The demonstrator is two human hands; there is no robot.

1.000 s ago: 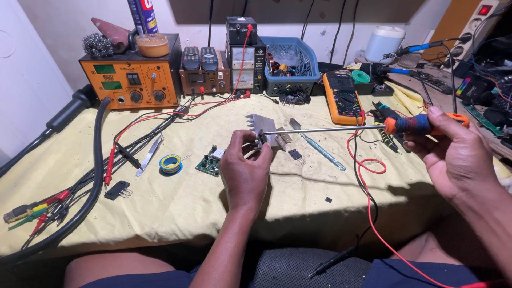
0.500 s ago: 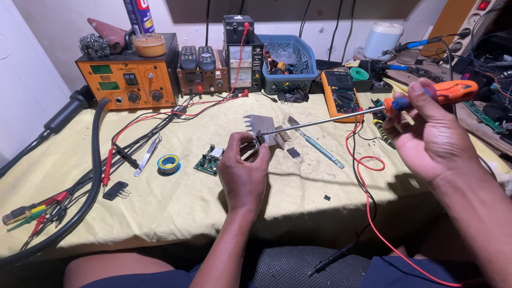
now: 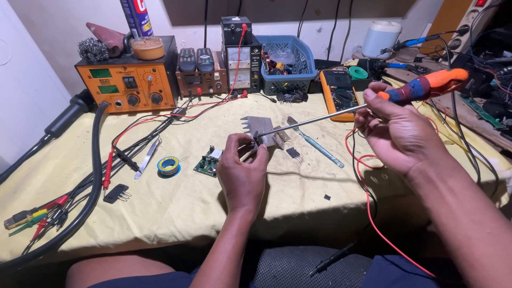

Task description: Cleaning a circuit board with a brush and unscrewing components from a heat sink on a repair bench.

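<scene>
Nearest to us, our left hand (image 3: 242,173) is closed around a small finned metal heat sink (image 3: 260,128), thumb and fingers pinching its lower edge and holding it just above the yellow cloth (image 3: 176,202). A dark part sits against the grey plate at the pinch; whether it is fastened there we cannot tell.

Our right hand (image 3: 397,130), out at three o'clock from the left, is wrapped firmly around the orange and blue handle of a long screwdriver (image 3: 320,118). Its thin steel shaft runs from the handle toward nine o'clock, dipping slightly, and its tip meets the heat sink right beside our left fingertips. So the long axis lies nearly level, right to left, and the left hand is the one at the work.

On the cloth at nine o'clock from the left hand lie a small green circuit board (image 3: 207,164) and a roll of solder (image 3: 168,166). Beyond, toward twelve o'clock, stand an orange soldering station (image 3: 125,85), a blue basket (image 3: 290,64) and a yellow meter (image 3: 338,93).
</scene>
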